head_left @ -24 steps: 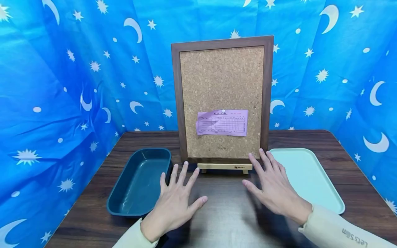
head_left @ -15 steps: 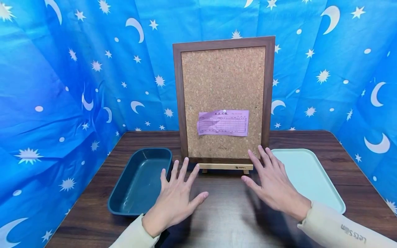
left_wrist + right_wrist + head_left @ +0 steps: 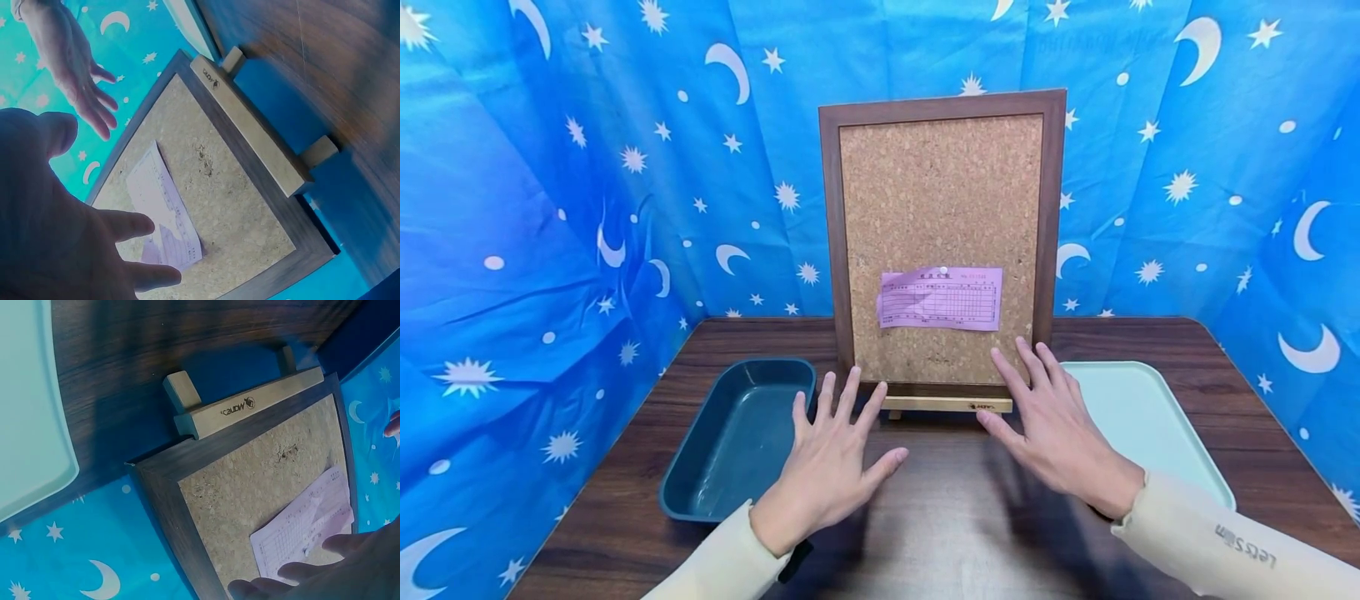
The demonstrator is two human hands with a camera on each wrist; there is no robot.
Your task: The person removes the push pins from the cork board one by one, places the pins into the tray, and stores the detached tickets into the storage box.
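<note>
A framed cork board [image 3: 942, 196] stands on a small wooden easel [image 3: 951, 405] at the back of the table. On its lower half a pink printed form [image 3: 938, 300] hangs from a white push pin [image 3: 943, 271]. My left hand [image 3: 831, 467] is held out palm down with fingers spread, in front of the board's lower left corner. Opposite it, my right hand [image 3: 1060, 433] has its fingers spread too, near the lower right of the frame. Neither holds anything. Both wrist views show the form [image 3: 164, 212] beyond the fingers, partly covered by them.
To the left lies a deep dark teal tray [image 3: 670, 492], and to the right a flat mint green tray [image 3: 1150, 417]. The dark wooden table [image 3: 940, 533] is bounded at the back and sides by blue cloth [image 3: 760, 167] printed with moons and stars.
Both hands have moved forward a little toward the board, fingers still spread. The board, the form and the trays stay in place.
</note>
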